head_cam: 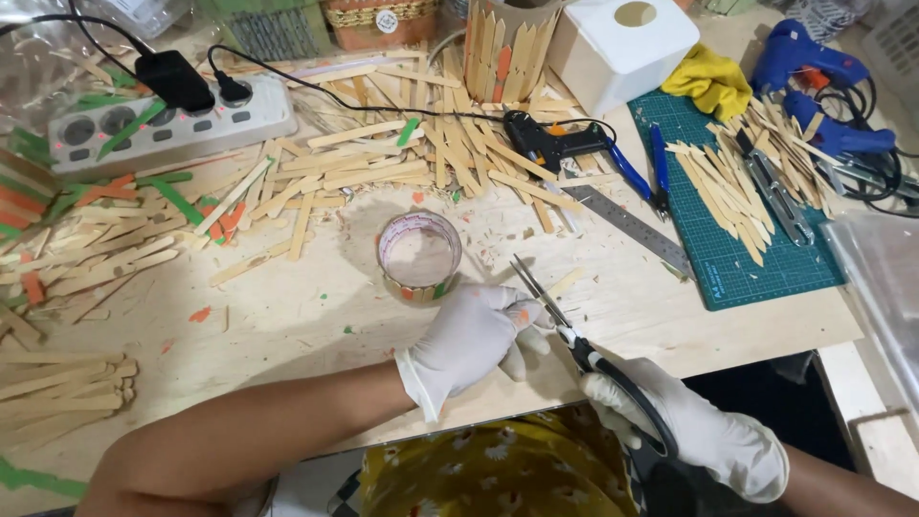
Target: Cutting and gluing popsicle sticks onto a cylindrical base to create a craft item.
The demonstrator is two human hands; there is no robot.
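While the right hand (pixel 704 431) is closing its gloved fingers through the black handles of the scissors (pixel 574 330), the blades are standing parted, tips aimed up the table toward the glue gun (pixel 550 142); the left hand (pixel 469 335), also gloved, is pinching a small orange-marked stick piece (pixel 523 314) just beside the lower blade, so both hands are clamped on something and lying close together. To cut cleanly here, the piece is probably best fed deep into the blades' throat with the fingertips kept clear of the edge; the cut line ought to sit square to the blades. The left forearm is lying across the plywood table (pixel 306 316), wrist bent inward; the right wrist is hanging off the near edge. A stick-clad ring (pixel 419 257) is standing just beyond the left hand, not touching it.
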